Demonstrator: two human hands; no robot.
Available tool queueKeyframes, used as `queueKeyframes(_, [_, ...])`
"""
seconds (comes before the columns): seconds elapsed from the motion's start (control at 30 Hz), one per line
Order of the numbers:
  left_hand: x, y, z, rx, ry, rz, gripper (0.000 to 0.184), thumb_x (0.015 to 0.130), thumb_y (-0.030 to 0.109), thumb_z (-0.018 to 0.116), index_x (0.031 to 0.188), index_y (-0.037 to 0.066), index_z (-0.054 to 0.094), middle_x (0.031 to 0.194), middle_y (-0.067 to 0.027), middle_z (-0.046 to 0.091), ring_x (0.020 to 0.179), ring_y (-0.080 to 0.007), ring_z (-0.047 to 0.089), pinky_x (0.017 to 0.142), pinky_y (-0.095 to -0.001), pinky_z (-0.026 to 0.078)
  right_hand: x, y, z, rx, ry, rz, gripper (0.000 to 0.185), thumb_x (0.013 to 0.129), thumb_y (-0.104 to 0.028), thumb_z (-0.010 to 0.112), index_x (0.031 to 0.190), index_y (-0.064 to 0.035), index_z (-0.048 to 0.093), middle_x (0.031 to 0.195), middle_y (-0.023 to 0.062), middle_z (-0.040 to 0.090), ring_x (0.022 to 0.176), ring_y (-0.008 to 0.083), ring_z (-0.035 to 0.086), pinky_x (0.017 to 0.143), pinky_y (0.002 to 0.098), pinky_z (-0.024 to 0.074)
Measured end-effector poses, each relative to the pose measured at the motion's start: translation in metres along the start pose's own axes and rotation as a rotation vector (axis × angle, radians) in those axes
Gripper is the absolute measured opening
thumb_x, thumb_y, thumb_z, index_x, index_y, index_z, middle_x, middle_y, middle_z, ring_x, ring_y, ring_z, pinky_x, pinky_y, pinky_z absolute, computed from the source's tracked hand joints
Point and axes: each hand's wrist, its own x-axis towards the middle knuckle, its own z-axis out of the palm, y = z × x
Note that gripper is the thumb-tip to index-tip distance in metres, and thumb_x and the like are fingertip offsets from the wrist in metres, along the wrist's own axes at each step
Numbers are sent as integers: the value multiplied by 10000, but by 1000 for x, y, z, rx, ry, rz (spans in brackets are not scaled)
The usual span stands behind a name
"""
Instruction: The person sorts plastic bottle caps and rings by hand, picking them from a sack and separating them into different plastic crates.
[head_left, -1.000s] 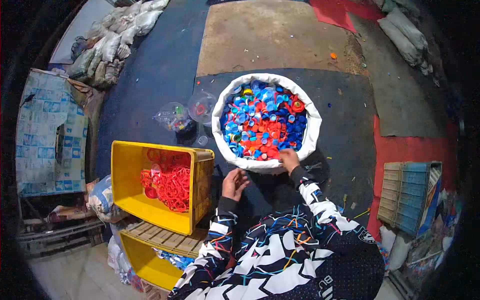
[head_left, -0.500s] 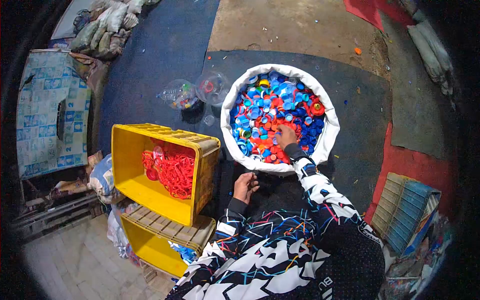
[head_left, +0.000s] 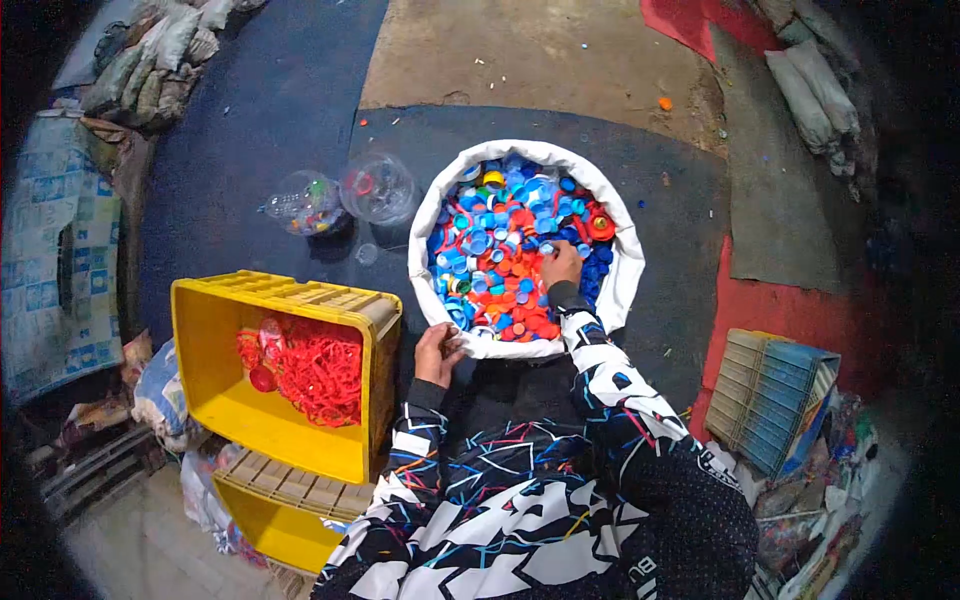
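A round white sack (head_left: 628, 280) with a rolled rim is full of plastic bottle caps (head_left: 505, 262), mostly blue, red and orange. Over the right part of the caps is my right hand (head_left: 563, 265), its fingers closed at a pale blue bottle cap (head_left: 547, 248). My left hand (head_left: 438, 354) is close to the sack's near-left rim with its fingers curled in; what they hold, if anything, is too small to make out. A yellow crate (head_left: 205, 375) lies on its side to the left, with red plastic rings (head_left: 320, 375) inside.
Two clear plastic containers stand left of the sack: a bottle (head_left: 303, 205) with caps inside and a round tub (head_left: 380, 190). Another yellow crate (head_left: 280, 520) is under the first. At right are a beige-and-blue crate (head_left: 770, 400) and rolled sacks (head_left: 815, 95).
The view has shifted, so most things appear further left. My left hand has risen closer to the sack's rim. My right hand has moved slightly away from me over the caps.
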Motion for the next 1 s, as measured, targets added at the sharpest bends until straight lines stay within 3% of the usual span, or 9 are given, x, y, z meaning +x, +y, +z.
queueKeyframes(0.17, [20,5,0,77,-66,-4,186,873,235,507,967,78,538,847,-32,571,731,-150,550,620,-303,478,40,41,-26,75,285,233,229,726,-151,618,912,-25,579,886,209,597,854,358,562,766,435,438])
queueKeyframes(0.23, [28,2,2,115,-70,-1,178,872,230,507,955,76,536,834,-32,569,713,-146,555,595,-294,479,63,57,-27,242,327,584,277,736,-196,631,942,-20,576,912,211,605,875,356,576,789,430,442])
queueKeyframes(0.33, [29,7,20,177,-14,5,177,862,227,518,943,70,534,822,-29,566,685,-136,560,566,-282,484,91,97,-10,170,215,684,322,738,-227,643,964,-8,573,915,197,614,881,342,588,797,414,450])
queueKeyframes(0.5, [34,5,57,249,-35,-31,177,864,248,544,929,83,540,819,-15,568,673,-113,562,558,-249,473,89,56,-36,252,160,715,376,728,-188,672,1021,-8,522,940,184,612,903,301,599,778,357,472])
queueKeyframes(0.57, [40,4,78,253,-68,-44,167,866,234,540,923,77,538,815,-20,566,651,-114,560,554,-254,474,81,58,-28,509,286,532,421,711,-116,695,1057,-10,478,925,163,612,851,249,604,723,329,487])
queueKeyframes(0.63, [54,0,98,268,-147,-3,174,863,219,542,934,61,526,813,-29,562,632,-126,559,557,-271,482,68,75,-20,709,155,483,473,677,-73,733,1058,5,464,871,125,615,715,169,579,624,289,494])
queueKeyframes(0.77, [81,-8,142,325,-218,10,195,845,244,555,969,94,536,883,-31,579,735,-143,564,615,-290,473,32,77,-29,888,-50,510,422,657,-80,764,986,-1,512,798,58,594,674,114,554,596,251,469])
queueKeyframes(0.9, [106,-18,185,364,-255,17,144,830,193,570,909,74,557,768,-8,560,596,-93,519,500,-262,452,2,97,-32,935,-130,496,420,637,-103,781,954,-5,523,766,36,586,680,108,558,612,235,468])
queueKeyframes(1.0, [135,-28,205,511,-291,119,156,809,182,589,909,62,582,747,-9,567,568,-89,500,519,-262,466,-13,86,-63,406,-149,142,435,605,-106,785,929,-12,511,813,92,557,682,186,560,600,295,465])
